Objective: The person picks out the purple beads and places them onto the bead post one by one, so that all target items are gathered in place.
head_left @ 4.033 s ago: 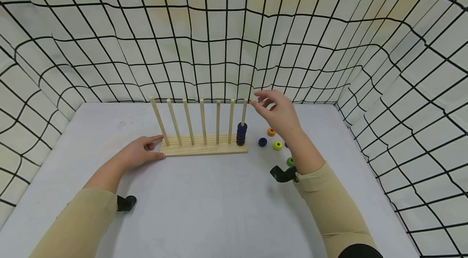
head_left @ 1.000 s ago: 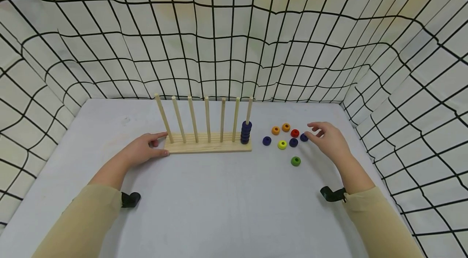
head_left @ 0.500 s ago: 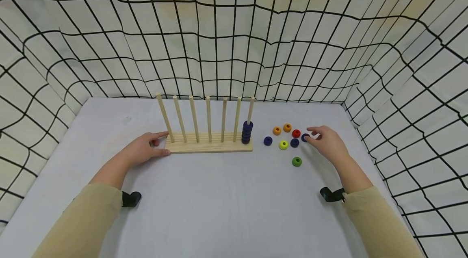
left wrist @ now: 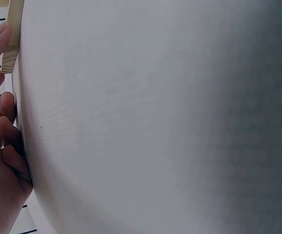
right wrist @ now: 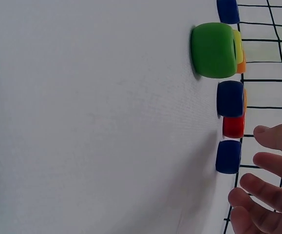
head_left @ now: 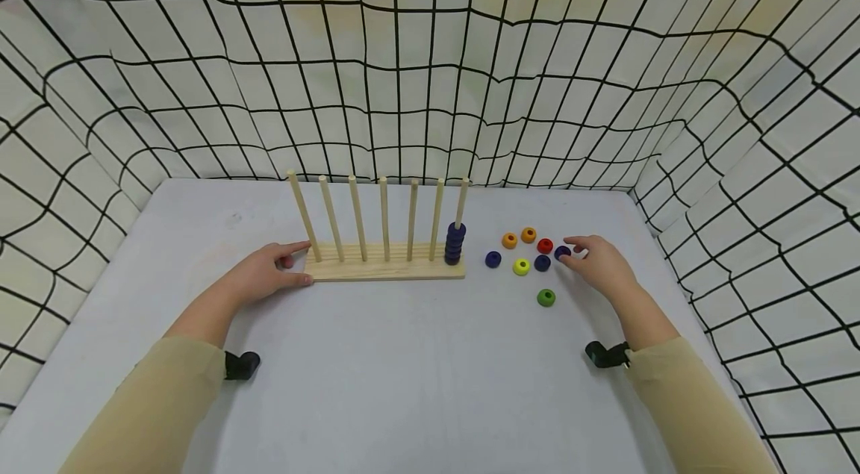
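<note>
A wooden peg stand [head_left: 383, 273] with several upright dowels stands toward the back of the table. Dark blue beads [head_left: 455, 244] are stacked on its rightmost peg; the other pegs are bare. My left hand [head_left: 255, 280] holds the stand's left end between thumb and index finger, the other fingers curled beneath. To the right, my right hand [head_left: 608, 269] hovers over the table beside a loose blue bead [head_left: 563, 253]. In the right wrist view its fingertips [right wrist: 261, 130] are spread and apart from that blue bead [right wrist: 228, 157], with nothing held.
Near the right hand lie a red bead [head_left: 545, 245], a yellow bead [head_left: 521, 266], a green bead [head_left: 546, 298], two orange beads [head_left: 510, 240] and further blue beads [head_left: 542, 263]. Black netting [head_left: 416, 86] over white walls surrounds the white table [head_left: 403, 384] on three sides.
Four seconds ago the right hand was at the top of the rightmost peg; it has since moved right and down to the loose beads. The left hand stays at the stand's end.
</note>
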